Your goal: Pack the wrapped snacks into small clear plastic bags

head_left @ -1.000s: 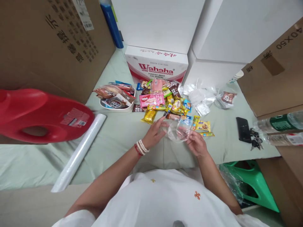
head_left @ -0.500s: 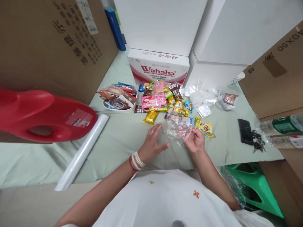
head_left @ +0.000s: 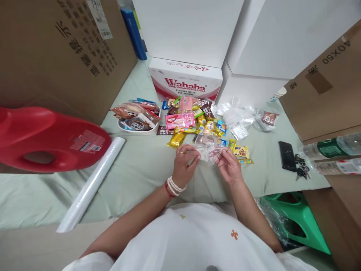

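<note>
Over the green sheet (head_left: 135, 165), the left hand (head_left: 184, 163) and right hand (head_left: 229, 167) both pinched a thin clear bag (head_left: 208, 148); pulling hard could tear it.

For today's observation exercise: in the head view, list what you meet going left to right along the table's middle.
Red jug → white roll → left hand → clear bag → right hand → black phone → keys → bottles.

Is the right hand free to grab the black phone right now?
Probably not yet: the right hand and left hand both pinch the clear plastic bag. The path to the black phone looks open.
</note>
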Demonstrator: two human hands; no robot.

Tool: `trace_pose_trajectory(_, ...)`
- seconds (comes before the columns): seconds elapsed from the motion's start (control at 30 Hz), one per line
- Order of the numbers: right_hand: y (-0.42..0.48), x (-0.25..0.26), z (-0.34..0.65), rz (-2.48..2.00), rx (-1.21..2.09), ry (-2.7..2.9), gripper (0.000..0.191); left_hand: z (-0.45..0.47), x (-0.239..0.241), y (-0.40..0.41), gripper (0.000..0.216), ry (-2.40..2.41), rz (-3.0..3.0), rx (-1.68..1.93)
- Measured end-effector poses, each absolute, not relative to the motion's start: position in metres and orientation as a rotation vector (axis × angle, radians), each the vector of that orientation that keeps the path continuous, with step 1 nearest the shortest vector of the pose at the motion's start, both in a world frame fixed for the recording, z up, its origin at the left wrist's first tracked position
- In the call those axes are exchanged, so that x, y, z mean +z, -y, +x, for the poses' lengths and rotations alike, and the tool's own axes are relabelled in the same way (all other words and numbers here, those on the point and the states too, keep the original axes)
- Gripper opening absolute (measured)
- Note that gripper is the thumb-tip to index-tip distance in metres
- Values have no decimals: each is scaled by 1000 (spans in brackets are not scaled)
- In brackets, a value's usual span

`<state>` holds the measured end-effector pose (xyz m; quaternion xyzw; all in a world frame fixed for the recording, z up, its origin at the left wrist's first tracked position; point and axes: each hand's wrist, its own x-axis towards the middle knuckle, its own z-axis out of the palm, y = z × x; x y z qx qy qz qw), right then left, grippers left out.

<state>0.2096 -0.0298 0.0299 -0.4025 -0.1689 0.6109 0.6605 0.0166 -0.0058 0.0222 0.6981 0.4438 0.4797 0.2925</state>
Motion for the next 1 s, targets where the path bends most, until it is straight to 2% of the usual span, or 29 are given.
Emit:
trace_pose_trajectory(0.13,35,33,220,-986,1249,377,22,-15,36,20,21,-1176,1357,1268)
trace_pose_trajectory(0.33,41,22,232,-1138,1331,397,27,-57,45,51,33,-1233,809,1311)
trace_pose_trajectory(0.43,31,7,228,-1270,1423,403,32,-63,30,52,36,-1383,653,1195)
trace_pose_trajectory(0.53,22,-2,219,-1414,1432,445,36,-63,16,49,30,-1540,576,972)
trace_pose_trajectory(0.67,24,-1,206,-1440,1438,735,57,-65,14,44,30,-1473,470,910)
trace_pose_trajectory(0.77,31,-3,201,-1522,1338,997,71,-69,18,41,44,-1409,468,920)
trace_pose_trajectory(0.83,34,-7,201,-1612,1243,1067,57,-72,18,39,56,-1378,572,887)
trace_pose_trajectory(0.87,35,-9,202,-1648,1210,1065,46,-72,18,38,56,-1376,640,857)
trace_pose_trajectory(0.93,35,-12,205,-1677,1212,1002,33,-72,16,36,40,-1398,748,796)
trace_pose_trajectory(1.0,36,-13,209,-1658,1270,900,32,-72,13,34,33,-1431,773,765)
